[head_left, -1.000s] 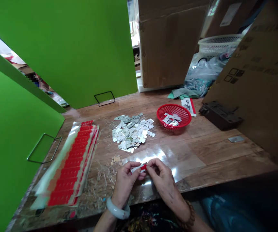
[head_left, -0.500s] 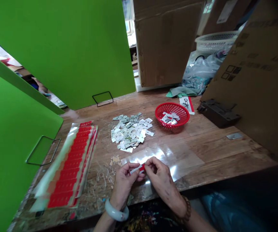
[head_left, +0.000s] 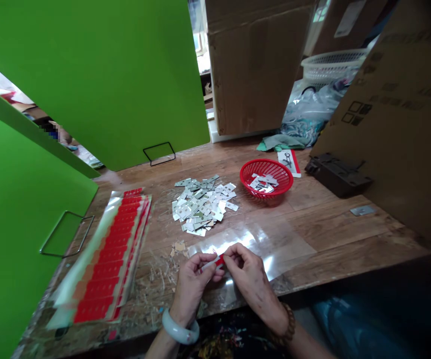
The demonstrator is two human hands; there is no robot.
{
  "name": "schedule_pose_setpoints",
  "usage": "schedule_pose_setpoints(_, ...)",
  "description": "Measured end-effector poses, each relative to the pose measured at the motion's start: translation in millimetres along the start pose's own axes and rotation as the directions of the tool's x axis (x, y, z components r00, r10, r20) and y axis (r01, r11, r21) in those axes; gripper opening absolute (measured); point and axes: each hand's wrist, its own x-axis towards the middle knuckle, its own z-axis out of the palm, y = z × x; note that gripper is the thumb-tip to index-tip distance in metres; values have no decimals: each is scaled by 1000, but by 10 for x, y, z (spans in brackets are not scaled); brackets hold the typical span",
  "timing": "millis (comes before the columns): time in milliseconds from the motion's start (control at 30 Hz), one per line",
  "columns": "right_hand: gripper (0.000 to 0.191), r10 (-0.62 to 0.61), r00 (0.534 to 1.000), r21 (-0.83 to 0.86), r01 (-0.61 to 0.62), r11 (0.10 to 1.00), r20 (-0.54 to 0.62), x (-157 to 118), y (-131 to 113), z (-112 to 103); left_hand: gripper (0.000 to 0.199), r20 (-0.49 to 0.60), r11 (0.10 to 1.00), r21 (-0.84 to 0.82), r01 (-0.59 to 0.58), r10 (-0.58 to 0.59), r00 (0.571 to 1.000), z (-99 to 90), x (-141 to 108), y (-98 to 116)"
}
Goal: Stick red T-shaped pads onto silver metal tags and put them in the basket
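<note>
Both hands meet just above the desk's near edge, over a clear plastic sheet (head_left: pixel 260 244) that lies there. Between them is a small strip (head_left: pixel 212 262), white with a red end, its long axis running roughly left to right and tilted a little, the red end toward the right hand (head_left: pixel 247 271). The left hand (head_left: pixel 193 276) pinches the white end between thumb and fingers; the right hand's fingertips close on the red end. So the strip lies right at the fingertips of both, neither hand nearer than the other.

Beyond the hands, toward the desk's middle, a pile of small silver plates (head_left: pixel 200 204) lies loose on the desk (head_left: pixel 331 234). It is a little nearer the left hand. A red basket (head_left: pixel 266 177) with a few pieces in it stands right of the pile, toward the far edge. Sheets of red strips (head_left: pixel 110 254) lie stacked along the left edge, well apart from the left hand.
</note>
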Motion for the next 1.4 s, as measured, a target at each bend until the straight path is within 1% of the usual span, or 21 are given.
schedule_pose_setpoints(167,12,39,999,-4,-39,999,11,6,-19,-12,36,3,1000,-22,16,-16,1000,-14,24,-38)
schedule_pose_setpoints(300,10,44,999,-31,-44,999,8,12,-29,-13,34,2,1000,-26,15,-15,1000,-10,20,-41)
schedule_pose_setpoints(567,10,-18,1000,-76,18,997,-8,1,22,15,31,2,1000,-14,-9,9,1000,1,5,-31)
schedule_pose_setpoints(800,10,-38,999,-85,37,996,-16,-4,11,17,30,-22,999,-23,-39,39,999,24,-9,-40)
schedule_pose_setpoints(1000,10,-60,998,-93,59,994,-10,12,59,36,31,-36,997,-6,-71,71,997,37,-11,-71)
schedule_pose_setpoints(1100,10,-102,995,-154,101,983,0,2,66,34,31,-40,997,-23,-73,72,997,30,-14,-81)
schedule_pose_setpoints(1233,11,-172,985,-317,166,934,8,-28,43,19,31,-41,996,-52,-69,66,997,11,-10,-101)
schedule_pose_setpoints(1300,12,-181,983,-371,175,912,19,-41,26,10,32,-41,996,-66,-58,56,998,-5,-1,-114)
schedule_pose_setpoints(1400,13,-165,986,-391,167,905,37,-45,11,-1,32,-35,996,-91,-21,18,999,-32,18,-127)
